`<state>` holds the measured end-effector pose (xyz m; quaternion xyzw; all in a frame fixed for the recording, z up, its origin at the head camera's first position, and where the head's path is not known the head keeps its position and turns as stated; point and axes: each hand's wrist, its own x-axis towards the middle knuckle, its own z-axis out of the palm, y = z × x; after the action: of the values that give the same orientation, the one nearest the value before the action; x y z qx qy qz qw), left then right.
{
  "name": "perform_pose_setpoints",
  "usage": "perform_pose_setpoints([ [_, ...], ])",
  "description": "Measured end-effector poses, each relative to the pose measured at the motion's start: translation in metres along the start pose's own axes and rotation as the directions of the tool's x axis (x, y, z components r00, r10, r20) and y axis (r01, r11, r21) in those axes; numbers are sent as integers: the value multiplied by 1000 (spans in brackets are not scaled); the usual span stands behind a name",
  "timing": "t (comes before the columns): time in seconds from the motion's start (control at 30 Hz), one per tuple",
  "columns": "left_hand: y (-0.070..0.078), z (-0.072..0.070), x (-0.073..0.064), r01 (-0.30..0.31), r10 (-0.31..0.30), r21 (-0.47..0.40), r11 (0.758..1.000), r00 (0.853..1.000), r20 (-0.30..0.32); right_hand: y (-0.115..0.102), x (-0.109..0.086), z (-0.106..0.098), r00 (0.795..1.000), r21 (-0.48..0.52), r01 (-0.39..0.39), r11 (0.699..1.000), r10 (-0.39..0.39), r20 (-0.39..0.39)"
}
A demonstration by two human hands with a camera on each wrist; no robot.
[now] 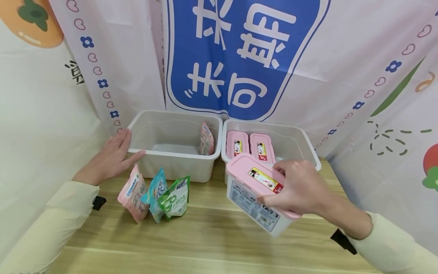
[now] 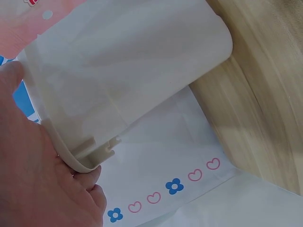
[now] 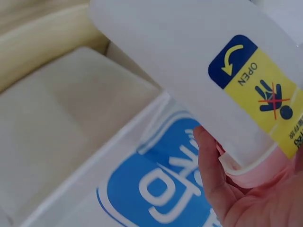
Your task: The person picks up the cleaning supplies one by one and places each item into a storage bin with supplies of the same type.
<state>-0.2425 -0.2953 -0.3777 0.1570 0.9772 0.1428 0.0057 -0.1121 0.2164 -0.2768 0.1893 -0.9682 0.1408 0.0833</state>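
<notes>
My right hand (image 1: 301, 186) grips a white plastic box (image 1: 254, 205) by its pink lid, thumb on the near side and fingers across the top. The box tilts in the air in front of the right bin (image 1: 309, 146), overlapping its front rim in the head view. Two similar pink-lidded boxes (image 1: 237, 141) stand inside that bin. My left hand (image 1: 111, 160) holds the left corner of the other bin (image 1: 181, 167); the left wrist view shows fingers curled around the rim (image 2: 78, 165). A pink pouch (image 1: 207, 140) leans upright inside at its right end.
On the wooden table (image 1: 205, 243), in front of the left bin, stand a pink pouch (image 1: 135, 196), a blue pouch (image 1: 157, 194) and a green pouch (image 1: 178, 198), close together. A printed cloth (image 1: 301, 91) hangs behind the bins, and pale cloth flanks both sides.
</notes>
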Motion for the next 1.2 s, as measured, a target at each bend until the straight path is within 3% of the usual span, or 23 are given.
perform_pose_setpoints([
  [0.27, 1, -1, 1, 2, -2, 21, 1000, 1000, 7, 7, 9, -39, 995, 5, -82, 997, 82, 51],
  [0.67, 1, -1, 3, 11, -12, 29, 1000, 1000, 18, 26, 33, -74, 980, 10, -188, 982, 187, 74],
  [0.9, 1, -1, 2, 8, -8, 31, 999, 1000, 11, 39, 46, -81, 969, 50, -242, 969, 238, 71],
  [1.2, 1, -1, 1, 1, 0, 30, 1000, 1000, -1, 52, 64, -79, 952, 21, -307, 951, 306, 25],
])
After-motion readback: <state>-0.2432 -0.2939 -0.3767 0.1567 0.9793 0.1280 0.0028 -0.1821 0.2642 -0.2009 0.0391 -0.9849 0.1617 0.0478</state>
